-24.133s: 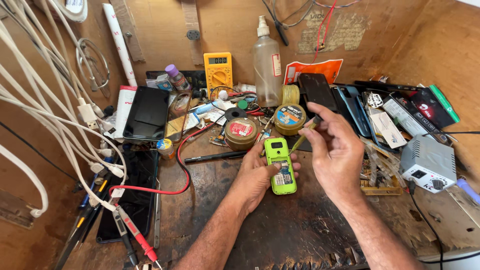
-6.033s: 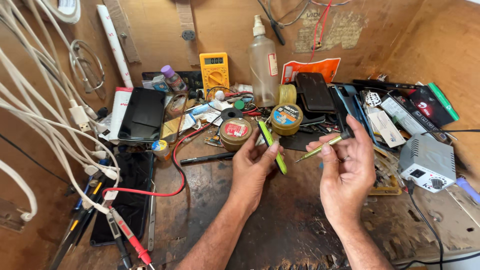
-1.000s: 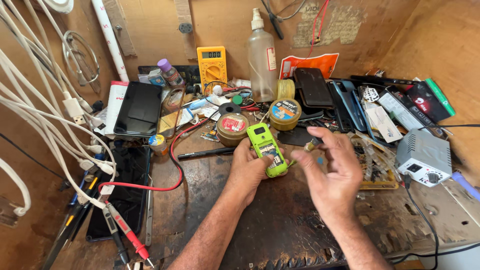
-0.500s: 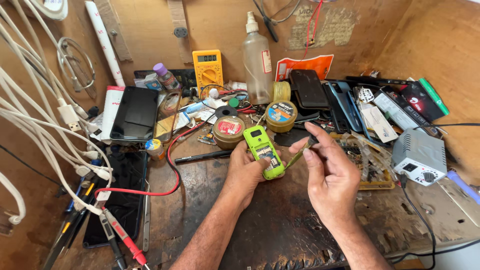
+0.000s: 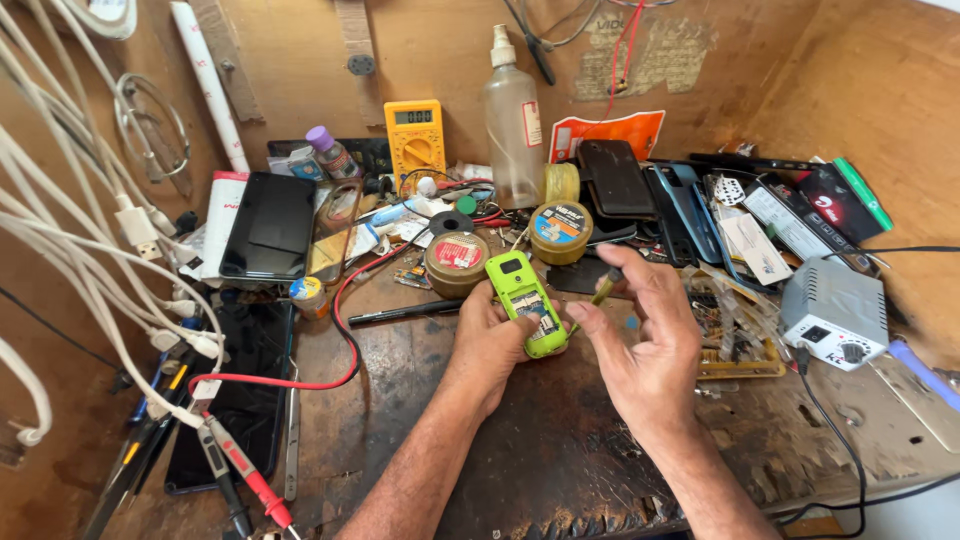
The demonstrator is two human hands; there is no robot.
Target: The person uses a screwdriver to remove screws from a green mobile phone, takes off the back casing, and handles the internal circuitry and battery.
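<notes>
My left hand (image 5: pixel 490 335) grips a small bright green phone (image 5: pixel 524 301) just above the dark workbench (image 5: pixel 560 450), its open back facing up. My right hand (image 5: pixel 640 335) holds a thin screwdriver (image 5: pixel 592 298) with a yellow-green handle, its tip pointing down at the phone's lower half. Whether the tip touches the phone I cannot tell. Just behind the phone stand two round tins, one with a red lid (image 5: pixel 457 262), one with a blue lid (image 5: pixel 561 231).
A yellow multimeter (image 5: pixel 415 135) and a clear spray bottle (image 5: pixel 512 125) stand at the back wall. Black phones (image 5: pixel 268 225) lie left, several phone parts and cases (image 5: pixel 690 205) right. A grey box unit (image 5: pixel 833 312) sits far right. White cables (image 5: pixel 90 250) hang left; red probes (image 5: pixel 250 470) lie front left.
The green phone and both hands have stayed near the bench's middle. My right hand has brought the screwdriver's tip down closer to the phone's back; the view shifted slightly.
</notes>
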